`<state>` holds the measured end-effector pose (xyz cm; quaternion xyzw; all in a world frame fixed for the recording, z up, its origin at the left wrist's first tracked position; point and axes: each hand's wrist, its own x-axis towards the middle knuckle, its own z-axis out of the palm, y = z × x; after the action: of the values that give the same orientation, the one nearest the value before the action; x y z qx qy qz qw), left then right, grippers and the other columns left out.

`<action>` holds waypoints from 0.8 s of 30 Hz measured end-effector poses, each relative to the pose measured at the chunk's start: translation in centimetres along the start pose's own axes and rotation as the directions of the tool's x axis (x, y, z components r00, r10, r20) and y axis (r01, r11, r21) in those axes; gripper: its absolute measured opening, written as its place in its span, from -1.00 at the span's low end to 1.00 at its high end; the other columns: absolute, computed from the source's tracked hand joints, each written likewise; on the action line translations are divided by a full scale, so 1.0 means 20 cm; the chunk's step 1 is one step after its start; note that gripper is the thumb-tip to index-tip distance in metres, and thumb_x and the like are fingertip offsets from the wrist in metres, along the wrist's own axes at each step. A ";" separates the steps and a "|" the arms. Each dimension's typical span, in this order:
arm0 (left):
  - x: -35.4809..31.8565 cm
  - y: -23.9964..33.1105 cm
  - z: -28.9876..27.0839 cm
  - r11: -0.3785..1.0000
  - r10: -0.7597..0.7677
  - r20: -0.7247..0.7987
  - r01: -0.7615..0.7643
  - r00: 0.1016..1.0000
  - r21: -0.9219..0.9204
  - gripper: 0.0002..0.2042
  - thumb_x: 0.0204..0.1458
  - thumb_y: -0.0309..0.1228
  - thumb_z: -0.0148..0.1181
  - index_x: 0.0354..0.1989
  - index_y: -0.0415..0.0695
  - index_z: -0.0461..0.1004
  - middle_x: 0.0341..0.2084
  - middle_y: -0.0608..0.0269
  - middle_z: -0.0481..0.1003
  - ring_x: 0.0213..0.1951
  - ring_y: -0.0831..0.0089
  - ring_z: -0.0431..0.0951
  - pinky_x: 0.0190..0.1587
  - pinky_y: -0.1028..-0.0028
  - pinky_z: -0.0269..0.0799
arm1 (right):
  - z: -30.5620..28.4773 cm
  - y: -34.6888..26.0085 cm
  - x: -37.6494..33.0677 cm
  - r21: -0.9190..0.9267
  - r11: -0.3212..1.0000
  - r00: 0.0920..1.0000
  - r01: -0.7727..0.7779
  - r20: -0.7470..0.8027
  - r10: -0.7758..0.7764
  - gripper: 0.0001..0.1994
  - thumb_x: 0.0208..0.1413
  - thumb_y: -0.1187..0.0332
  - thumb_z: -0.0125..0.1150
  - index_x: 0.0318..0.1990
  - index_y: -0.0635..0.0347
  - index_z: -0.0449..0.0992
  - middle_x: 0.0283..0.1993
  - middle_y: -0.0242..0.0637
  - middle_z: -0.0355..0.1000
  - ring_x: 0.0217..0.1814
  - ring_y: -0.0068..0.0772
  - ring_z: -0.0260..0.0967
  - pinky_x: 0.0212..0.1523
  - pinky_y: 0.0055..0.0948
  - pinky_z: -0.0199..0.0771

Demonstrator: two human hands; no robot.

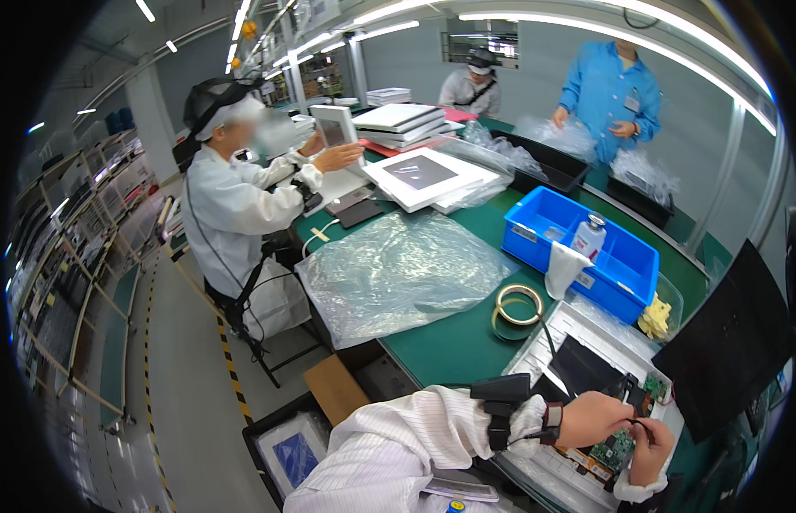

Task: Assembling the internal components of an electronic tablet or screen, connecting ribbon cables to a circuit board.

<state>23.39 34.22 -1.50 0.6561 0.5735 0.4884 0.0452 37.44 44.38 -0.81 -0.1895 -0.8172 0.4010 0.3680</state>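
Over an opened white device housing (516, 366) at the lower right, my two hands meet close together. My left hand (591, 419) is closed, its fingertips pinching a thin black cable (637, 421). My right hand (651, 453), just beside it, also has its fingers closed on that cable; the cable's end is too small to make out. Below the hands, a green circuit board (619, 446) shows inside the housing. A flat black part (579, 362) lies farther in, partly hidden by my left wrist, which carries a black strapped device.
Beyond the housing stands a blue divided bin (535, 248) with a bottle (589, 236) and a white cloth (564, 272). A tape roll (539, 303) and plastic sheeting (398, 278) lie left. A monitor (730, 342) rises at right. A co-worker (231, 201) handles a white frame.
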 end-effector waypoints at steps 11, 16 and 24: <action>0.06 0.02 -0.15 0.965 -0.208 0.106 0.222 0.972 -0.139 -0.89 -0.04 -0.44 -0.05 -0.45 -0.23 0.34 -0.70 0.06 0.31 -0.63 0.20 0.33 -0.58 0.42 0.21 | -0.04 0.02 0.08 0.401 0.869 0.947 -0.289 -0.015 0.322 -0.90 -0.03 0.50 0.03 -0.39 0.37 0.42 -0.55 -0.28 0.38 -0.55 -0.58 0.30 -0.47 -0.67 0.33; 0.07 0.02 -0.13 0.961 -0.198 0.125 0.218 0.972 -0.168 -0.90 -0.04 -0.48 -0.04 -0.45 -0.27 0.34 -0.74 0.19 0.26 -0.69 0.48 0.19 -0.60 0.54 0.14 | -0.07 0.01 0.06 0.429 0.862 0.945 -0.271 -0.053 0.324 -0.89 -0.01 0.47 0.04 -0.37 0.35 0.42 -0.55 -0.28 0.38 -0.54 -0.59 0.30 -0.46 -0.67 0.33; 0.07 0.02 -0.15 0.961 -0.208 0.107 0.223 0.972 -0.164 -0.89 -0.04 -0.48 -0.04 -0.46 -0.29 0.33 -0.75 0.22 0.24 -0.69 0.52 0.18 -0.61 0.57 0.12 | -0.08 -0.01 0.07 0.440 0.870 0.931 -0.222 -0.171 0.323 -0.85 -0.01 0.41 0.06 -0.39 0.36 0.41 -0.58 -0.33 0.34 -0.57 -0.61 0.25 -0.49 -0.67 0.27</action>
<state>21.42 33.66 1.03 0.6043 0.5939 0.4995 0.1807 37.71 46.04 0.67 -0.2684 -0.6281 0.5869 0.4347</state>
